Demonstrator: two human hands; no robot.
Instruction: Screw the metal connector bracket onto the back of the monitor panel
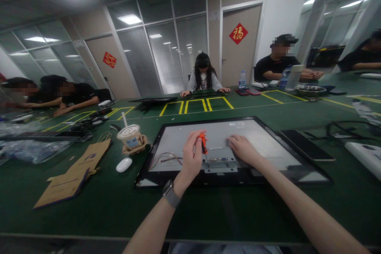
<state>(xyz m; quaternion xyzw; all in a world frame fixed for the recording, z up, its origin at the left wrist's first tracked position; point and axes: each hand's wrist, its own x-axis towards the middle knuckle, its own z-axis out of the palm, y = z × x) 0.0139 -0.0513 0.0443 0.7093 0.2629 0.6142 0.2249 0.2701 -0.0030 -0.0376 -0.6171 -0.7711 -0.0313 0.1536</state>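
Some of the screwdriver (204,143) hides behind the left fingers (193,136).

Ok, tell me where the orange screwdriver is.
In the head view, the orange screwdriver is in the left grip, pointing down at the metal bracket on the black-framed panel.

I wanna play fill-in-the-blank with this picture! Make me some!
1. The screwdriver is in the person's ____ hand.
2. Strapped around one wrist is a ____.
3. A white ____ sticks up out of the cup.
4. The colour of the tabletop is ____.

Missing words: left; watch; straw; green.
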